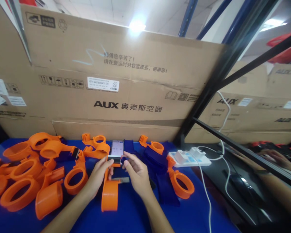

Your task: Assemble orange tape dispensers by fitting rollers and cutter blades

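Observation:
My left hand (101, 171) grips an orange plastic tape dispenser (110, 195), its round ring hanging down toward me and its black-edged head up between my hands. My right hand (137, 170) is closed in a pinch on a small dark blue piece (123, 159) beside the dispenser's head; its exact kind is too small to make out. A phone (117, 148) with a lit screen lies just beyond my hands. Below my fingers, a flat grey piece (122, 180) lies on the blue table, partly covered by the dispenser.
Several orange dispensers (20, 194) are piled at the left, with another (181, 184) at the right. Dark blue curved pieces (155, 158) lie right of my hands. A white power strip (190, 159) trails cables. Cardboard (126, 81) walls the back; a person's arm (276, 184) shows far right.

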A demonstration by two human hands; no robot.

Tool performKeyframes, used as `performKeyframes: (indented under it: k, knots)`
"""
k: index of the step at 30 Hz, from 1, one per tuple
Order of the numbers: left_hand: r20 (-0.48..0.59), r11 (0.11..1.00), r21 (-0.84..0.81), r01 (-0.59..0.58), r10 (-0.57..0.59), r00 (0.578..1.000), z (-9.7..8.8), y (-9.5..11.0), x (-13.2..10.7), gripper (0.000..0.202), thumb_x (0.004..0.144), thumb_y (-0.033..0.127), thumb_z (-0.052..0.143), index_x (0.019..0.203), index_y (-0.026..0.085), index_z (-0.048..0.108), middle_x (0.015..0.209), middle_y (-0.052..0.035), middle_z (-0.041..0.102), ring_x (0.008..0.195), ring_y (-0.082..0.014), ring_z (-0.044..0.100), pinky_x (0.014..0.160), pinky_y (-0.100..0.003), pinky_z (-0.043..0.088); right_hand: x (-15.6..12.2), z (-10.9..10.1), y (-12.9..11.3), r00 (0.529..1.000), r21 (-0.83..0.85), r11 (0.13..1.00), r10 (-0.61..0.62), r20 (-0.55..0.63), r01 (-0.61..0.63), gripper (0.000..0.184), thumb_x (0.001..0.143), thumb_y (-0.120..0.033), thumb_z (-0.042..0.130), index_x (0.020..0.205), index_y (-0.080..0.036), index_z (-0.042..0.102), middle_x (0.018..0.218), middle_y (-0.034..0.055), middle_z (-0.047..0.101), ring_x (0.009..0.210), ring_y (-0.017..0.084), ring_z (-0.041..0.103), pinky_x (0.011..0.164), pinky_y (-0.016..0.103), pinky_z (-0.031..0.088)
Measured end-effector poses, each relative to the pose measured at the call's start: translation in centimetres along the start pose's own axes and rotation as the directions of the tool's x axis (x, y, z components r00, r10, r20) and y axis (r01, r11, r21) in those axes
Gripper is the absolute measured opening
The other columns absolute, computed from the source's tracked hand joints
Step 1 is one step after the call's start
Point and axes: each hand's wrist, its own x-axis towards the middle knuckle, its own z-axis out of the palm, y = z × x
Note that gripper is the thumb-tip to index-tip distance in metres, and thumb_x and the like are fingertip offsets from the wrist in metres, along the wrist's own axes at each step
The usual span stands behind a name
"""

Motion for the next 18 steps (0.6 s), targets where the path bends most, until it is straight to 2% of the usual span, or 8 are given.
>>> performKeyframes:
  k: [4,7,10,14,18]
  knots:
    - [0.009,0.999,0.032,-0.016,0.016,1.0,0.1,0.1,0.04,0.027,0.092,0.046,0.065,0.087,0.02,0.061,0.066,0.003,0.061,0.052,-0.0116,0.056,0.054,-0.023,0.045,-0.07,0.2,0.5,1.0,-0.007,1.0,-0.012,0.006,0.012,0.028,0.093,-0.036,0.072,0.119,-0.027,0.076,0.115,0.0076,0.063,0.071,0.013,0.061,0.063,0.028,0.056]
    - [-0.001,0.997,0.07,-0.045,0.045,0.999,0.1,0.04,0.11,0.028,0.092,0.047,0.064,0.087,0.02,0.061,0.067,0.0028,0.061,0.053,-0.0121,0.056,0.055,-0.023,0.046,-0.12,0.13,0.61,1.0,-0.035,0.999,-0.003,0.019,0.004,0.028,0.095,-0.038,0.069,0.121,-0.029,0.076,0.119,0.0079,0.059,0.069,0.012,0.059,0.059,0.027,0.055]
    - [-0.025,0.995,0.091,-0.05,0.052,0.998,0.05,-0.15,0.22,0.029,0.092,0.048,0.064,0.086,0.02,0.061,0.067,0.0028,0.061,0.053,-0.0126,0.057,0.055,-0.024,0.046,-0.13,0.01,0.63,0.997,-0.08,0.997,-0.011,0.083,0.018,0.035,0.099,-0.038,0.064,0.132,-0.031,0.07,0.124,0.0087,0.057,0.077,0.013,0.061,0.067,0.03,0.058]
    - [-0.081,0.999,0.046,-0.02,0.023,0.996,-0.06,-0.33,0.41,0.031,0.091,0.049,0.065,0.083,0.02,0.059,0.065,0.0032,0.06,0.052,-0.0121,0.055,0.053,-0.023,0.045,-0.08,-0.01,0.98,0.979,-0.11,0.99,-0.061,0.197,0.084,0.055,0.096,-0.035,0.068,0.149,-0.033,0.055,0.127,0.0098,0.057,0.084,0.016,0.063,0.079,0.036,0.061]
    - [-0.07,1.0,0.024,-0.011,0.012,0.998,-0.07,-0.21,0.38,0.03,0.091,0.049,0.066,0.084,0.02,0.06,0.065,0.0033,0.06,0.052,-0.0122,0.054,0.053,-0.023,0.045,-0.04,-0.04,1.0,0.977,-0.203,0.97,-0.092,0.195,0.132,0.05,0.099,-0.028,0.061,0.149,-0.032,0.055,0.119,0.0091,0.061,0.089,0.018,0.066,0.082,0.037,0.061]
